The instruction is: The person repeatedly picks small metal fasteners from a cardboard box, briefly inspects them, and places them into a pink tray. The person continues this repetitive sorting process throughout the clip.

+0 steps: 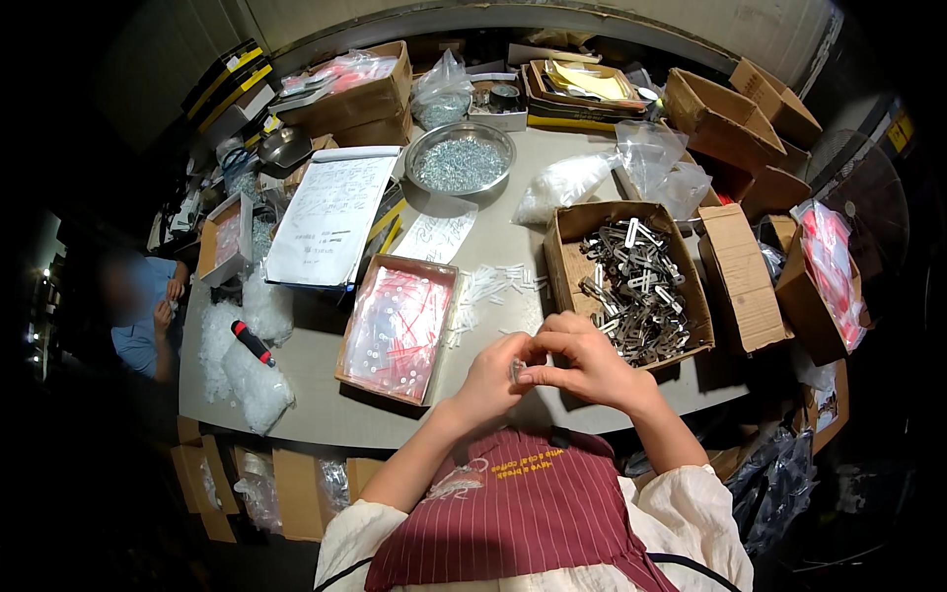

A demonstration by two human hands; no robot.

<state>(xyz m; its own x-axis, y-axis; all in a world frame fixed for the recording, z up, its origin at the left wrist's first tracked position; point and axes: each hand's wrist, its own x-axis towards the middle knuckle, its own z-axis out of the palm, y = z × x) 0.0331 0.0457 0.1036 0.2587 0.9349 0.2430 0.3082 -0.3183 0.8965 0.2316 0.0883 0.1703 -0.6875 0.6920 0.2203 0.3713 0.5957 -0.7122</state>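
Between bag box (444, 321) and clip box (568, 264), fingers of left hand (493, 373) and right hand (590, 363) pinch a small piece (517, 370), tubes (490, 283) beyond.

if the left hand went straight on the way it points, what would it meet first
Most likely the right hand, close against it; beyond, probably the cardboard box of metal clips, depth unclear.

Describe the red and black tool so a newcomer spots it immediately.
On the grey table, go left past the brown box of red-striped plastic. A heap of clear plastic bags lies there, with the tool on top. It alone is red and black; the bags beneath are pale.
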